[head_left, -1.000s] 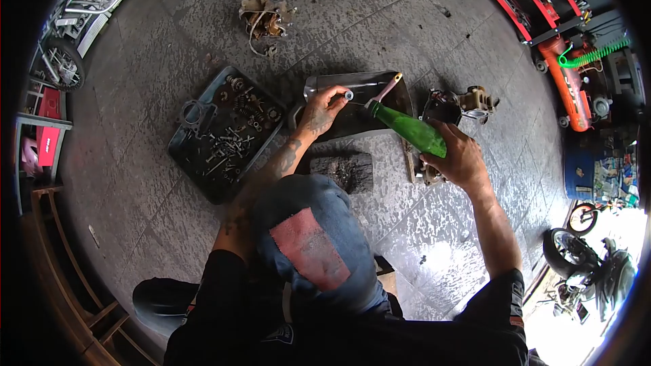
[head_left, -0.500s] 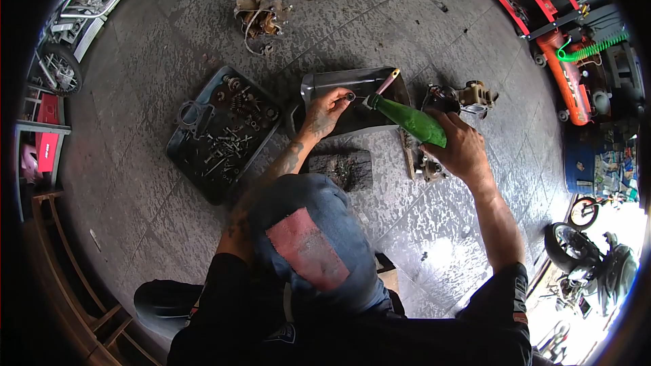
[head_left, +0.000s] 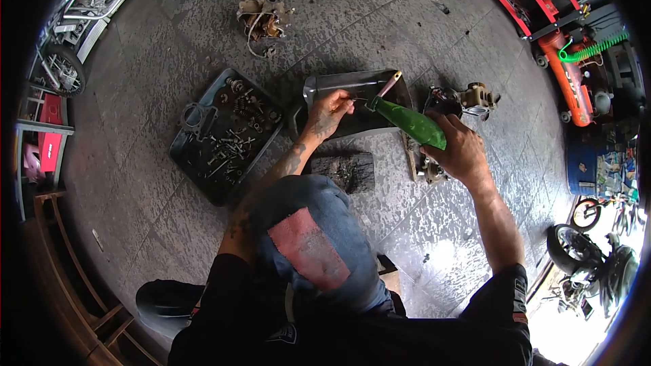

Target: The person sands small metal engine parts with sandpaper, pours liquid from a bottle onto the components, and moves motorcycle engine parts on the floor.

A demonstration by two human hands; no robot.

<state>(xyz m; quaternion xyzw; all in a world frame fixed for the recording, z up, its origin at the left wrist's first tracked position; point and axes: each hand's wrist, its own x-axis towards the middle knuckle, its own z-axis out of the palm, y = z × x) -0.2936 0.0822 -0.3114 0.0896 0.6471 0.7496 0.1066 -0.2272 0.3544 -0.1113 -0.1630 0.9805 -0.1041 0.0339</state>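
My right hand (head_left: pixel 461 148) is wrapped round the base of a green bottle (head_left: pixel 410 123). The bottle lies tilted, its mouth low and pointing left toward my other hand. In a pinch, my left hand (head_left: pixel 328 116) holds a small dark part (head_left: pixel 352 99), mostly hidden by the fingers. Both the bottle's mouth and the small part are above a dark open basin (head_left: pixel 342 83). A brush-like tool with a pale pink handle (head_left: pixel 390 83) leans on the basin's far right side, its lower end behind the bottle.
Left of the basin, a tray (head_left: pixel 196 188) holds bolts, springs and gears. Engine parts (head_left: pixel 475 98) sit to the right, with another dirty metal assembly (head_left: pixel 264 17) farther off. A dark block (head_left: pixel 349 169) lies before my knee. Motorcycles (head_left: pixel 580 251) stand at right.
My left hand has turned slightly, so its fingers now cover more of the small dark part. The bottle's mouth stays close to it. The whole view has shifted a little.
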